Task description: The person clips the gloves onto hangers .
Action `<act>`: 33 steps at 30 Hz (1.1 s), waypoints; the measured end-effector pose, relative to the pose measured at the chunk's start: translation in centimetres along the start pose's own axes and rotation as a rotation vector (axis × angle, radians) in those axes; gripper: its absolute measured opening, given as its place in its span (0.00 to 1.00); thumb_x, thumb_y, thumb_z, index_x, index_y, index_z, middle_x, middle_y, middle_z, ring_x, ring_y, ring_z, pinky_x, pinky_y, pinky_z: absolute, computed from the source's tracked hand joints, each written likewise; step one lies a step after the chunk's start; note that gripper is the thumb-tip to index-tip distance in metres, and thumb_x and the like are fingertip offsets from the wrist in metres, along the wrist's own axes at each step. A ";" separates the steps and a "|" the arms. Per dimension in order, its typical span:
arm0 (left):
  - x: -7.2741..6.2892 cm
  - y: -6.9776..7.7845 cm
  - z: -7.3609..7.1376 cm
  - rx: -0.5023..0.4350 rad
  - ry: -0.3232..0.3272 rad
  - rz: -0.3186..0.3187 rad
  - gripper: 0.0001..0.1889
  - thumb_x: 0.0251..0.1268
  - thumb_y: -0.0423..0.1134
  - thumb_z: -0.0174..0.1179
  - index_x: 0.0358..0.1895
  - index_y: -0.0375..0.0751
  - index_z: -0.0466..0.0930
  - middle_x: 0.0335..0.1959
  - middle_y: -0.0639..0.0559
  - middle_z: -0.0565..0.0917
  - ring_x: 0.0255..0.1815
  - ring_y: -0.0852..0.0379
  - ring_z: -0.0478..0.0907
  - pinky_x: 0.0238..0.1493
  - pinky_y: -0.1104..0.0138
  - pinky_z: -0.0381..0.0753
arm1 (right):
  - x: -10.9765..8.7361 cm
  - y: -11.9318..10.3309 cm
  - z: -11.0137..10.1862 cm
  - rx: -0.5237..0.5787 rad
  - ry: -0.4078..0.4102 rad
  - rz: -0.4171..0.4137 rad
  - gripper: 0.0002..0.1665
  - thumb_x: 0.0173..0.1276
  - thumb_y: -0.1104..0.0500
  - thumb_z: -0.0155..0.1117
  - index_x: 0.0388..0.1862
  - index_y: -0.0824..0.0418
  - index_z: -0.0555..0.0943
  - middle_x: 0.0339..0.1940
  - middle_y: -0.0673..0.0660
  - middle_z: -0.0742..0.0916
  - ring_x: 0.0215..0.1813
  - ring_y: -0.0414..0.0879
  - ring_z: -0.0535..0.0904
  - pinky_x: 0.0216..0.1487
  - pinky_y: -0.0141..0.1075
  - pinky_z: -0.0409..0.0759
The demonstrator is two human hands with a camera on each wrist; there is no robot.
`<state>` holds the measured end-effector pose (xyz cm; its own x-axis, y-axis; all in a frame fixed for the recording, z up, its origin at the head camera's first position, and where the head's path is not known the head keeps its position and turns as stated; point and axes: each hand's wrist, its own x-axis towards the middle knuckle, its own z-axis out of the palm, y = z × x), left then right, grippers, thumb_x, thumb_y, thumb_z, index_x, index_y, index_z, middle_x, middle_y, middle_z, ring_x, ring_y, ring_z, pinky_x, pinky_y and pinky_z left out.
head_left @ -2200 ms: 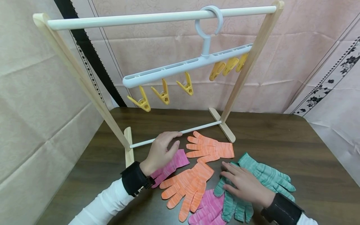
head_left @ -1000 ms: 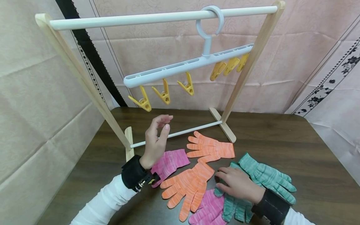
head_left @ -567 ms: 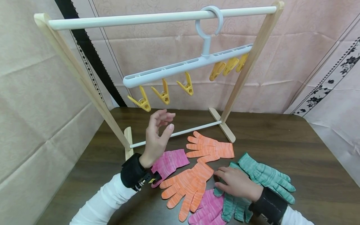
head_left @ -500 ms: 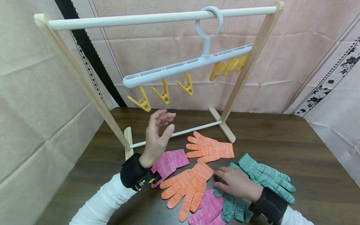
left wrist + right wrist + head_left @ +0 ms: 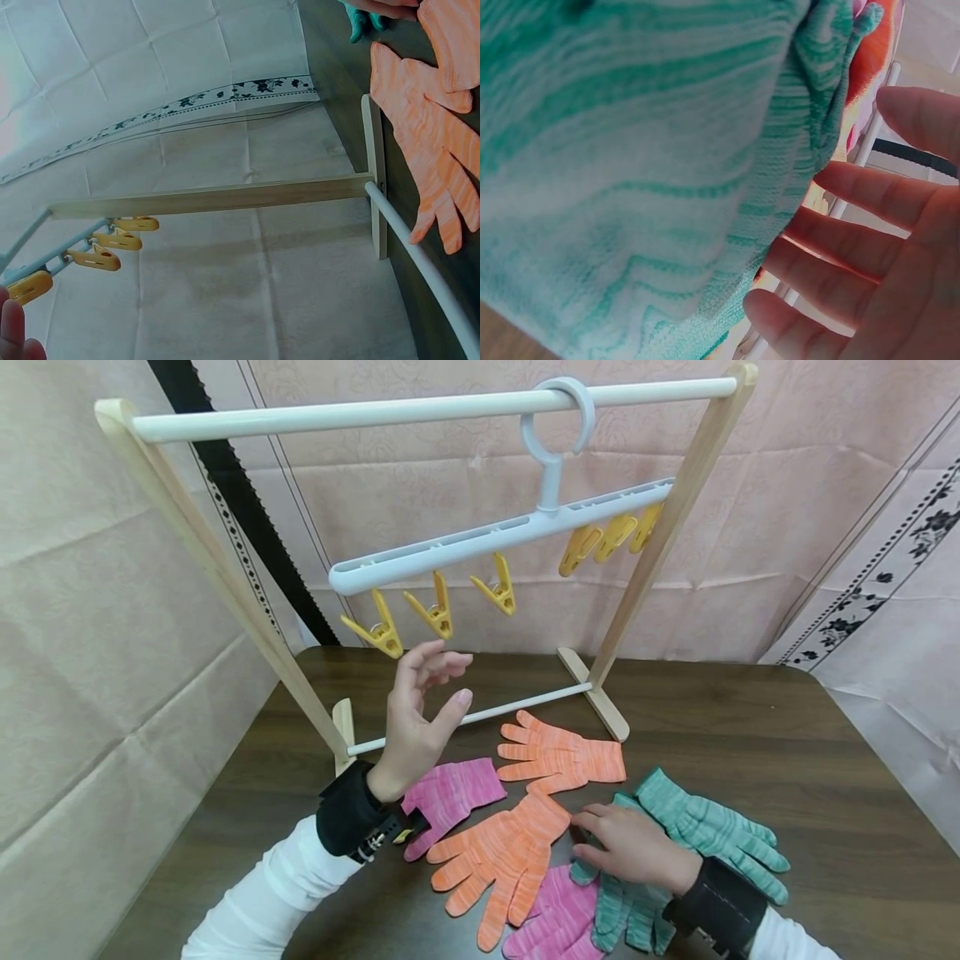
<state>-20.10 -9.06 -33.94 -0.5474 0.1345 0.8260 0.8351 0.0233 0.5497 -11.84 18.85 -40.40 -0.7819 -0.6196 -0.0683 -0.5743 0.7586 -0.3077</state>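
My left hand (image 5: 420, 718) is raised in front of the rack's lower bar, its fingers loosely bent and holding nothing. Just above its fingertips hang yellow clothespins (image 5: 384, 631) from a light blue clip hanger (image 5: 480, 539). My right hand (image 5: 630, 847) is over a green glove (image 5: 637, 910), fingers relaxed; in the right wrist view the fingertips are at the glove's edge, and I cannot tell whether they touch it. A second green glove (image 5: 720, 831) lies beside it. Two orange gloves (image 5: 504, 860) and two pink gloves (image 5: 457, 793) lie near the hands; one pink glove is partly covered.
A wooden rack with a white top bar (image 5: 337, 414) carries the hanger by its hook. The rack's right leg (image 5: 652, 577) and lower white bar (image 5: 532, 699) stand on the dark table (image 5: 750, 727). Pale cloth (image 5: 825, 543) hangs behind.
My left hand has risen from above the pink glove to just under the left clothespins, with its thumb and fingers spreading apart. My right hand has shifted slightly left over the green glove.
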 end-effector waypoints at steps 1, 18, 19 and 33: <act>0.4 1.2 0.1 -0.003 0.002 0.000 0.27 0.58 0.37 0.54 0.59 0.32 0.55 0.51 0.42 0.74 0.52 0.51 0.69 0.53 0.60 0.63 | 0.0 0.0 0.0 0.007 -0.004 0.004 0.21 0.61 0.48 0.55 0.48 0.59 0.77 0.42 0.52 0.81 0.41 0.45 0.78 0.36 0.36 0.75; 1.9 4.9 -0.1 0.082 0.068 -0.057 0.27 0.60 0.50 0.52 0.47 0.25 0.68 0.43 0.33 0.75 0.48 0.61 0.70 0.51 0.65 0.64 | 0.9 -0.9 -0.2 0.096 0.011 0.138 0.17 0.61 0.51 0.57 0.46 0.59 0.78 0.39 0.52 0.82 0.38 0.44 0.78 0.33 0.35 0.73; 1.8 4.8 -0.2 0.084 0.079 -0.062 0.26 0.61 0.50 0.52 0.46 0.25 0.68 0.43 0.33 0.75 0.48 0.61 0.70 0.51 0.64 0.64 | 1.0 -1.0 -0.2 0.107 0.013 0.149 0.17 0.61 0.51 0.57 0.45 0.58 0.78 0.38 0.51 0.81 0.36 0.42 0.77 0.30 0.33 0.71; 2.5 4.3 -1.2 0.078 0.151 -0.184 0.29 0.59 0.49 0.52 0.56 0.30 0.62 0.45 0.33 0.74 0.48 0.62 0.71 0.51 0.59 0.62 | 2.2 -1.8 0.0 0.129 0.062 0.302 0.05 0.60 0.52 0.58 0.28 0.51 0.76 0.13 0.45 0.69 0.17 0.38 0.62 0.18 0.29 0.55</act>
<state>-17.94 -9.77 -29.40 -0.6875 -0.0288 0.7256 0.7193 0.1104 0.6859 -12.58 16.14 -39.97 -0.9277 -0.3540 -0.1183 -0.2817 0.8719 -0.4005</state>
